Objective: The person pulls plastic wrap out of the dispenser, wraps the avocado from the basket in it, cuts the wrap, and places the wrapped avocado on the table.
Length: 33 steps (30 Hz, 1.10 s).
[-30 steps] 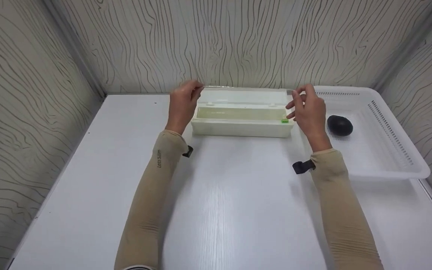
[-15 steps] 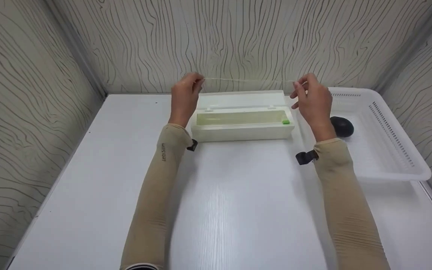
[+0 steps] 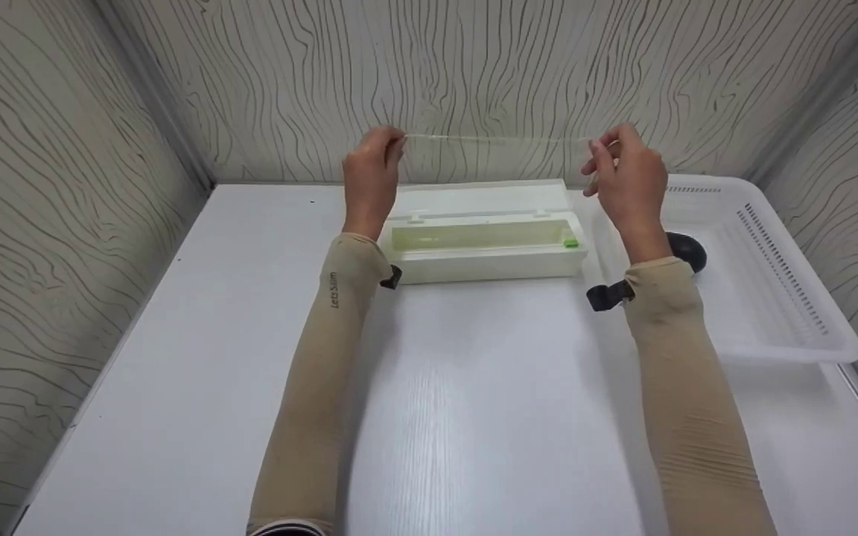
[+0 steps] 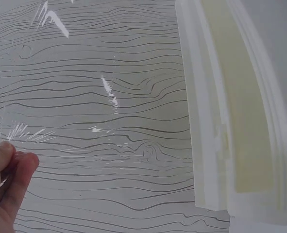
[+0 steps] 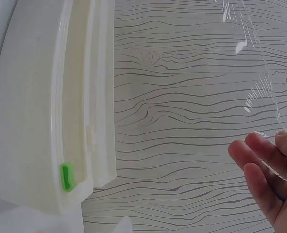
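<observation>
A sheet of clear cling film (image 3: pixel 500 139) is stretched between both hands, above and behind the white dispenser box (image 3: pixel 485 268). My left hand (image 3: pixel 371 179) pinches the film's left corner between thumb and fingers. My right hand (image 3: pixel 634 186) pinches the right corner, its other fingers loosely bent. Bright creases in the film (image 4: pixel 109 94) show in the left wrist view. The box's lid (image 3: pixel 481 196) lies tipped back toward the wall, exposing a long yellowish opening. At the right end of the front edge sits a green slider (image 5: pixel 68 177).
On the right stands a white perforated plastic basket (image 3: pixel 835 346), holding a black oval object (image 3: pixel 688 251) partly hidden by my right wrist. A wood-grain patterned wall (image 3: pixel 488 67) rises behind the white table (image 3: pixel 436 417), with side walls left and right.
Both hands have risen and moved slightly right, drawing the film's edge up from the box lid. The box has shifted slightly lower in view.
</observation>
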Each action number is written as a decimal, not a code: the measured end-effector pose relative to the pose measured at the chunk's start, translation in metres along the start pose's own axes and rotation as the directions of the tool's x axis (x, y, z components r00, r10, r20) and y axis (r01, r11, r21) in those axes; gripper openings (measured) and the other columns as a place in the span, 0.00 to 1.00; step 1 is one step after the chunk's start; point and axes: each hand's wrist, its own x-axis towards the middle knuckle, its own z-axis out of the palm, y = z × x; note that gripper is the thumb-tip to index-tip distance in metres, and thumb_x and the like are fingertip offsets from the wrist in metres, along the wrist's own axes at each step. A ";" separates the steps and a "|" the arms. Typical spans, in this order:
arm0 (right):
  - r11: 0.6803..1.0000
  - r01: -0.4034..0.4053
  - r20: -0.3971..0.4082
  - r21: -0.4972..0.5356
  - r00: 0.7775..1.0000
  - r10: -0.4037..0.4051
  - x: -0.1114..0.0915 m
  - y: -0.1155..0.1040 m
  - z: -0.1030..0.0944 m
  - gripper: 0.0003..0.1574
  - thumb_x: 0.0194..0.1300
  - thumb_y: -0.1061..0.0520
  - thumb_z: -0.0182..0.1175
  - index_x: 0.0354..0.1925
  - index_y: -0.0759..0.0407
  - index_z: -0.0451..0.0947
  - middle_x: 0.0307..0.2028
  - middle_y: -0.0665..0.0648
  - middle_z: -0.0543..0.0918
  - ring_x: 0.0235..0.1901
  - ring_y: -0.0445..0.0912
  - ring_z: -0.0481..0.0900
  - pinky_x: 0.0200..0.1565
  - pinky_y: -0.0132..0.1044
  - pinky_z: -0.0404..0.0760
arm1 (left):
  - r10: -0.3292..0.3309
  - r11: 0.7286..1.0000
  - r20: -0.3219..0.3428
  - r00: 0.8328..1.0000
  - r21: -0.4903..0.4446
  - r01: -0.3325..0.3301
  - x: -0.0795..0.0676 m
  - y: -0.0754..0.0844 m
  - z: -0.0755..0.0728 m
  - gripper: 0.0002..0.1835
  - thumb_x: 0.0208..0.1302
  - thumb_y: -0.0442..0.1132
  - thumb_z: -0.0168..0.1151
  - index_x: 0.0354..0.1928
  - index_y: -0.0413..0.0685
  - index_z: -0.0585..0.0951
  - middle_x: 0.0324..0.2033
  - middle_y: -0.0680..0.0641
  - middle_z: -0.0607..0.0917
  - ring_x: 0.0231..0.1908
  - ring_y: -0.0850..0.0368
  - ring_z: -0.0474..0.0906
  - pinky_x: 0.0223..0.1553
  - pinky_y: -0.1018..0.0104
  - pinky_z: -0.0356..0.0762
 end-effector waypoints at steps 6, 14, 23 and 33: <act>0.998 0.029 -0.062 0.054 0.998 -0.025 0.004 -0.008 -0.011 0.21 0.82 0.46 0.50 0.52 0.63 0.75 0.36 0.64 0.90 0.15 0.20 0.72 0.22 0.15 0.71 | 0.049 0.999 -0.034 0.998 -0.014 -0.050 0.006 0.011 -0.007 0.12 0.80 0.42 0.55 0.47 0.42 0.84 0.43 0.46 0.87 0.42 0.56 0.83 0.47 0.64 0.82; 0.992 0.075 -0.095 0.098 0.993 -0.066 0.000 -0.011 -0.022 0.20 0.82 0.45 0.50 0.50 0.61 0.75 0.35 0.64 0.89 0.17 0.21 0.74 0.24 0.16 0.74 | 0.117 0.992 -0.077 0.990 -0.035 -0.120 0.003 0.021 -0.016 0.14 0.80 0.43 0.55 0.46 0.40 0.84 0.40 0.45 0.87 0.38 0.56 0.81 0.43 0.62 0.81; 0.986 0.123 -0.060 0.115 0.991 -0.117 -0.028 -0.009 -0.041 0.20 0.79 0.48 0.55 0.48 0.65 0.78 0.30 0.65 0.88 0.16 0.25 0.76 0.22 0.17 0.75 | 0.209 0.978 -0.023 0.978 -0.016 -0.209 -0.023 0.026 -0.039 0.13 0.80 0.42 0.55 0.45 0.41 0.84 0.39 0.45 0.87 0.37 0.54 0.81 0.40 0.61 0.81; 0.957 0.289 0.042 0.035 0.956 -0.291 -0.075 -0.002 -0.068 0.10 0.74 0.57 0.64 0.40 0.64 0.82 0.22 0.59 0.87 0.17 0.20 0.71 0.21 0.17 0.69 | 0.334 0.942 0.077 0.939 0.006 -0.335 -0.068 0.030 -0.071 0.08 0.78 0.37 0.58 0.45 0.41 0.84 0.37 0.44 0.88 0.36 0.54 0.84 0.39 0.60 0.84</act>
